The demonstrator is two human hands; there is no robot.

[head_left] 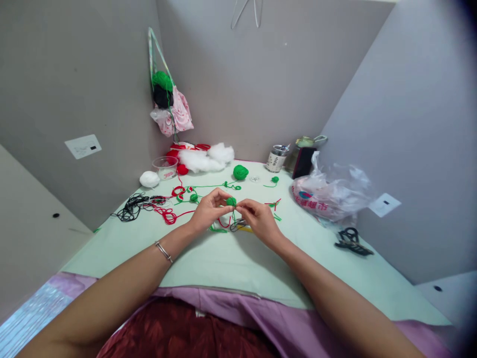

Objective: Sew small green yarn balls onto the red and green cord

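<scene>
Yarn in a small round green lump (231,201) is up between the two hands, above a table with a pale green cover (194,268). The left hand (209,211) has its fingers bent and its thumb closed in, and it pinches the lump at its fingertips. The right hand (260,220) comes from the other side. Its thumb and finger are pinched together by the lump's lower edge; what is in that pinch is too small to tell. A thin green strand (234,217) hangs down below the lump.

Past the hands sits a bigger round green yarn ball (240,172). Off to the left are a loose black yarn tangle (134,207) and some curly red yarn (167,215). Fluffy white stuffing (201,160) lies near the back wall (242,99). To the right is a crinkly see-through plastic bag with red writing (316,196).
</scene>
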